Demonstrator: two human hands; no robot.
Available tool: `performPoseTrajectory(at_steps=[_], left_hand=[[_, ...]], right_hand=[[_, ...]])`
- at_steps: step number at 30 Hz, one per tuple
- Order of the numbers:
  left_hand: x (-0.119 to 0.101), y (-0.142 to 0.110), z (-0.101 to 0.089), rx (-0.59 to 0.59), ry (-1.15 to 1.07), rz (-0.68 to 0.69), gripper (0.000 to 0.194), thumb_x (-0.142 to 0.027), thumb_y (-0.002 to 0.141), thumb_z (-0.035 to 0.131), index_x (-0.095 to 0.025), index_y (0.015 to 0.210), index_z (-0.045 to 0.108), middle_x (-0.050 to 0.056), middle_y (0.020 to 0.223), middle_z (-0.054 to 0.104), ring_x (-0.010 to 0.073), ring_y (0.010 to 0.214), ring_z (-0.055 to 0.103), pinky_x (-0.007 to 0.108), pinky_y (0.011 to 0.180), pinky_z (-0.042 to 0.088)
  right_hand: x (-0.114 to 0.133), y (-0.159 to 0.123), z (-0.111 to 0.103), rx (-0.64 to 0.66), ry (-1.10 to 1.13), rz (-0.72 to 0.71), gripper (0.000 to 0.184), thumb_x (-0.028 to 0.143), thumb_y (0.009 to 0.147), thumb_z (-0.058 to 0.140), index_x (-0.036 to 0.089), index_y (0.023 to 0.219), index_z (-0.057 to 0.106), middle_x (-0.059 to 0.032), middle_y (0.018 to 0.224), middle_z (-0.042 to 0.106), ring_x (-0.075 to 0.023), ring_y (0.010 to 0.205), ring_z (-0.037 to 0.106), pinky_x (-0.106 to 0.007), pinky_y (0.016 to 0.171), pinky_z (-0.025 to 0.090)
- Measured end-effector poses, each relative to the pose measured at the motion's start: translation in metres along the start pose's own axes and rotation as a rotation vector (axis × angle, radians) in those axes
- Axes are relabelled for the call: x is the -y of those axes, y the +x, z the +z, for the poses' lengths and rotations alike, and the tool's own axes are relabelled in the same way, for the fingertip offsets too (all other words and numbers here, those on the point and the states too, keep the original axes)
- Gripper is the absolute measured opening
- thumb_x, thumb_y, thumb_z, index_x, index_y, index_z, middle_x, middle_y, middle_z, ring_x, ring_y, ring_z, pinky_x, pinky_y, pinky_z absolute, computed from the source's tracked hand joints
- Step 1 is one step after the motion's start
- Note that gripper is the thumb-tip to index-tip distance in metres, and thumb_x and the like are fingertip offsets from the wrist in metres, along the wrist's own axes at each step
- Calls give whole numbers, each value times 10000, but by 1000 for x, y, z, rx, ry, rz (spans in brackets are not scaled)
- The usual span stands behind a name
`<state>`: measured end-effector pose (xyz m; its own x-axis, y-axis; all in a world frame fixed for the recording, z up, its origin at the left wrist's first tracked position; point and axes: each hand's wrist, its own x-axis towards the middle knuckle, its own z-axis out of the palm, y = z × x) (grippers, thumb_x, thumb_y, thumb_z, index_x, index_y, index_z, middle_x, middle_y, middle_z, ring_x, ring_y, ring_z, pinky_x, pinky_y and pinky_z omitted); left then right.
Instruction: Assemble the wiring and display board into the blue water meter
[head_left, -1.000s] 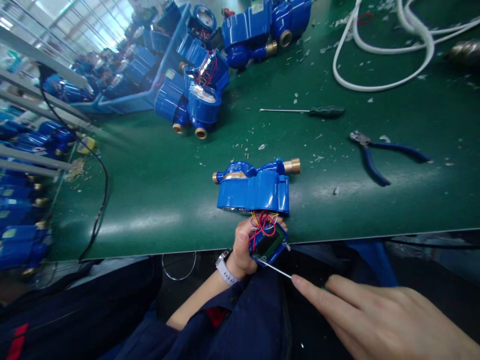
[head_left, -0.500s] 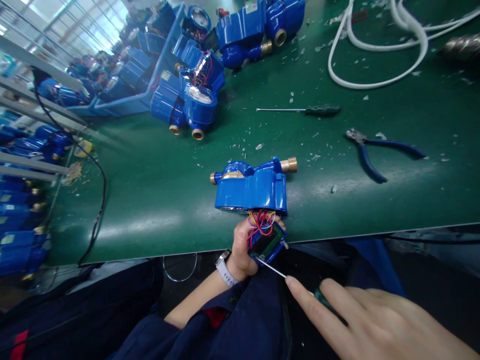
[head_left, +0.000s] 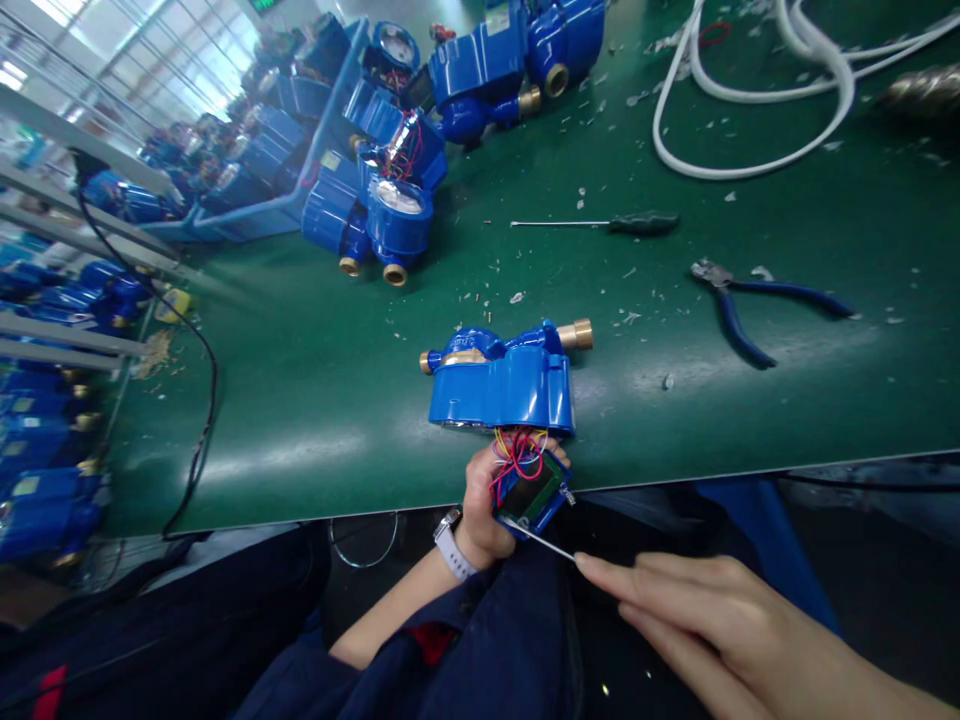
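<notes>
Green workbench [head_left: 300, 350] spreads out beyond both hands, flecked with pale scraps, bright windows off past the left! Down at its near edge, the left hand [head_left: 482, 505] is closed around a small blue housing [head_left: 553, 510], open side up, a board showing inside. Red and yellow wires [head_left: 520, 452] spill out over that hand's fingers, running up to a blue meter [head_left: 499, 390] lying on the bench directly beyond, brass ends pointing either way. And in comes the right hand [head_left: 712, 610], from the near right, gripping a slim driver [head_left: 551, 545], index fingertip against the shaft, handle hidden by the hand! Its tip is at the housing's near corner, close beside the left palm. Pale-strapped watch [head_left: 452, 545] on that left wrist. Look beyond the right hand: cutting pliers [head_left: 724, 285], handles spread, and a dark-handled screwdriver [head_left: 645, 225] lying farther off, with a white cord [head_left: 750, 175] looping behind them. Far ahead and left of the left hand, more meters [head_left: 397, 215] crowd beside a blue crate [head_left: 255, 218], itself piled high with others!
</notes>
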<state>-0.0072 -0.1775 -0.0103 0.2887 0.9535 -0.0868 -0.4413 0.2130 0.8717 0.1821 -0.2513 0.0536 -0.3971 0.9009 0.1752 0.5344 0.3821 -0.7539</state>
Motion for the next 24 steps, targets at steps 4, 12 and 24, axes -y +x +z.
performPoseTrajectory(at_steps=[4,12,24], left_hand=[[-1,1,1,-17,31,37,578,-665,815,473,-169,967,728,103,878,707,264,820,655,403,781,551],[-8,2,7,-53,-107,-63,548,-661,756,596,-165,942,737,85,859,720,238,769,674,334,653,580],[-8,1,6,-79,-74,-108,624,-711,717,598,-139,939,709,110,866,709,270,789,668,384,673,565]], right_hand=[[0,-3,4,90,222,183,372,181,937,423,234,1176,703,-42,1017,746,-154,895,711,-185,759,572],[-10,-9,10,329,693,693,446,470,960,468,210,1273,649,-15,675,620,-129,621,568,-226,627,501],[-5,-5,-5,84,121,158,333,263,989,419,265,1167,701,-28,947,749,-156,786,718,-211,690,593]])
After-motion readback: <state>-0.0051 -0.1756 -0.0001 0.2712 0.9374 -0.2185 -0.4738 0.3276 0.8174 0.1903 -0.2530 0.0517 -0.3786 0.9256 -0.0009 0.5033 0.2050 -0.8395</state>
